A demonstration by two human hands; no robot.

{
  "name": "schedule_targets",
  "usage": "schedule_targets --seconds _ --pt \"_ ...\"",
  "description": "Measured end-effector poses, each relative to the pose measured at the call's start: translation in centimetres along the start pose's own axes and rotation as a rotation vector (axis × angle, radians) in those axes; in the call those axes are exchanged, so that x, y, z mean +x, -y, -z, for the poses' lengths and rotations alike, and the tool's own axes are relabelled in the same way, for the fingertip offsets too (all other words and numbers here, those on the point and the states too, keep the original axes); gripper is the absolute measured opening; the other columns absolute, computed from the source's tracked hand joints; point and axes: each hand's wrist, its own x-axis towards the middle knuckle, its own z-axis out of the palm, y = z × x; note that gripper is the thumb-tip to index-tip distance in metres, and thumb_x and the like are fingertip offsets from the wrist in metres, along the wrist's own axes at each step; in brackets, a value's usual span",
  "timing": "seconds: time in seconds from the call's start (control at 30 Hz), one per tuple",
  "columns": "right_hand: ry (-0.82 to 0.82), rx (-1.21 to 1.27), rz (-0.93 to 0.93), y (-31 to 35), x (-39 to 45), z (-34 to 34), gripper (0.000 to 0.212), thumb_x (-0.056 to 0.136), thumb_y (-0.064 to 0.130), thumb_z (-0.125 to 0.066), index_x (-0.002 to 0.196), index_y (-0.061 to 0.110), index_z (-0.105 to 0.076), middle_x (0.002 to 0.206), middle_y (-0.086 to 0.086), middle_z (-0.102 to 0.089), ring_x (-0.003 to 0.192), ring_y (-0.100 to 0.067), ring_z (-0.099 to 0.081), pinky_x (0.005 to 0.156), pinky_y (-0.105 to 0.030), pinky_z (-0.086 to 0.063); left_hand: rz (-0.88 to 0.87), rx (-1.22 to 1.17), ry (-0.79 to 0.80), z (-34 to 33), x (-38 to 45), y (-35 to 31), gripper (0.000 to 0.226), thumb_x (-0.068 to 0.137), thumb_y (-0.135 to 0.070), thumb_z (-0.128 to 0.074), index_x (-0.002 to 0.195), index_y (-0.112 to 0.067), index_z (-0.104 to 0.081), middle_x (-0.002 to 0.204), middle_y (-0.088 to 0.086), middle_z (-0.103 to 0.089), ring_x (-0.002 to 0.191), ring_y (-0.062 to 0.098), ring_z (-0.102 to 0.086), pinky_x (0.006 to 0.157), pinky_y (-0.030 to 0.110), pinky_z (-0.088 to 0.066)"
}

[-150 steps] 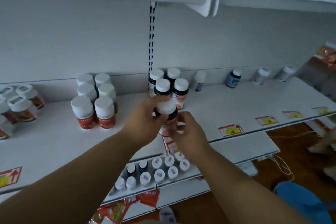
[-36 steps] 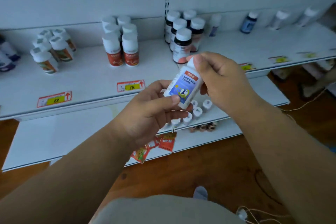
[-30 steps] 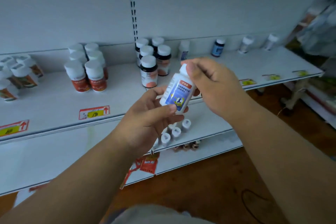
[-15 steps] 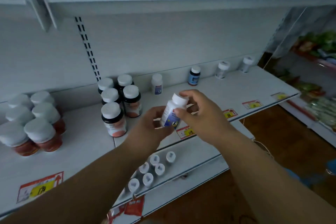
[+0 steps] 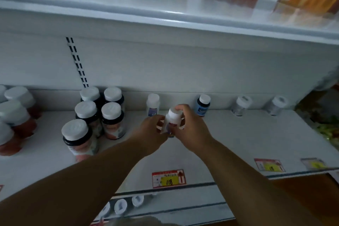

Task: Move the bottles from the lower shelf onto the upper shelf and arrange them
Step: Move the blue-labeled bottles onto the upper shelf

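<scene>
We hold a small white bottle (image 5: 172, 119) between both hands over the upper shelf (image 5: 229, 139): our left hand (image 5: 149, 134) curls its fingers round the lower body, our right hand (image 5: 190, 130) wraps the far side, fingertips (image 5: 178, 108) on the white cap. Whether its base touches the shelf we cannot tell. Just beyond our fingers stands a white bottle with a purple label (image 5: 153, 104); beyond the right fingers, a blue bottle (image 5: 203, 105). Left of our left fingers stand dark bottles with white caps (image 5: 102, 115). Nearer us than our wrists lies a price tag (image 5: 168, 178), and below it white caps on the lower shelf (image 5: 120, 206).
</scene>
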Motion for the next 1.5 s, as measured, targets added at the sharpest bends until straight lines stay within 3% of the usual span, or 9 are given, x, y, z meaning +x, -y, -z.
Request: schedule_targets --seconds 0.1,0.17,0.37,0.53,0.73,1.03,1.17,1.33,1.5 --pt "0.046 -0.017 0.079 -2.1 2.3 -0.1 0.059 0.081 0.029 -0.078 0.131 0.021 -0.049 0.122 0.001 -0.062 0.106 -0.017 -0.061 0.085 -0.029 -0.050 0.066 0.052 -0.105 -0.5 0.9 -1.2 0.029 0.092 -0.012 -0.064 0.117 -0.022 -0.054 0.095 -0.011 -0.055 0.084 0.005 -0.056 0.067 0.010 -0.045" --pt "0.039 -0.049 0.158 -3.3 3.7 -0.4 0.053 0.081 0.025 -0.078 0.127 0.018 -0.053 0.118 -0.003 -0.064 0.103 -0.019 -0.062 0.081 -0.029 -0.048 0.103 0.092 -0.193 -0.7 1.5 -1.4 0.040 0.092 -0.014 -0.063 0.130 -0.021 -0.052 0.113 -0.003 -0.057 0.096 0.011 -0.056 0.077 0.017 -0.046" --pt "-0.001 -0.077 0.276 -5.1 6.4 -2.2 0.048 0.082 0.018 -0.073 0.126 0.011 -0.056 0.115 -0.013 -0.063 0.106 -0.031 -0.059 0.091 -0.040 -0.049 0.130 0.162 -0.341 -1.7 3.1 -1.6 0.072 0.088 -0.014 -0.068 0.150 -0.024 -0.033 0.140 0.002 -0.049 0.116 0.009 -0.052 0.093 0.020 -0.043" --pt "-0.030 -0.082 0.293 -5.1 8.1 -3.3 0.044 0.080 0.013 -0.069 0.123 0.010 -0.060 0.114 -0.013 -0.062 0.107 -0.032 -0.056 0.088 -0.038 -0.047 0.186 0.244 -0.355 -2.0 4.7 -1.6 0.077 0.086 -0.014 -0.065 0.153 -0.023 -0.027 0.142 0.006 -0.047 0.120 0.021 -0.055 0.100 0.030 -0.045" --pt "-0.044 -0.094 0.324 -4.7 9.3 -3.4 0.038 0.080 0.010 -0.066 0.118 0.007 -0.061 0.115 -0.016 -0.061 0.108 -0.037 -0.056 0.089 -0.041 -0.046 0.206 0.305 -0.369 -2.0 5.2 -1.3 0.074 0.085 -0.015 -0.064 0.151 -0.021 -0.032 0.140 0.006 -0.049 0.121 0.023 -0.053 0.100 0.031 -0.044" --pt "-0.154 -0.293 0.270 -4.2 6.6 -2.4 0.058 0.086 0.036 -0.065 0.137 0.020 -0.044 0.131 -0.009 -0.051 0.117 -0.029 -0.049 0.095 -0.040 -0.047 0.131 0.314 -0.358 -1.6 3.6 -1.5 0.070 0.085 -0.019 -0.067 0.147 -0.023 -0.035 0.136 0.004 -0.051 0.119 0.020 -0.053 0.099 0.032 -0.046" --pt "-0.175 -0.272 0.255 -2.5 3.1 -1.8 0.064 0.085 0.029 -0.072 0.140 0.017 -0.041 0.133 -0.009 -0.048 0.121 -0.027 -0.048 0.098 -0.039 -0.046 0.042 0.275 -0.351 -1.5 -0.3 -1.0 0.062 0.089 -0.022 -0.067 0.144 -0.024 -0.040 0.133 -0.001 -0.051 0.113 0.014 -0.053 0.095 0.031 -0.049" --pt "-0.220 -0.165 0.333 2.5 -3.2 -4.2 0.057 0.084 0.020 -0.074 0.134 0.010 -0.049 0.126 -0.015 -0.053 0.114 -0.034 -0.053 0.094 -0.046 -0.049 -0.061 0.209 -0.380 0.8 -8.0 2.4 0.056 0.088 -0.019 -0.067 0.139 -0.025 -0.046 0.120 -0.008 -0.054 0.094 0.002 -0.050 0.073 0.002 -0.033" --pt "-0.194 -0.046 0.409 10.3 -10.7 -10.4 0.053 0.083 0.017 -0.072 0.131 0.011 -0.050 0.124 -0.011 -0.052 0.108 -0.028 -0.058 0.089 -0.043 -0.052 -0.037 0.164 -0.397 6.2 -18.5 8.1 0.055 0.087 -0.016 -0.068 0.136 -0.028 -0.049 0.116 -0.012 -0.056 0.093 0.000 -0.052 0.079 0.011 -0.041"
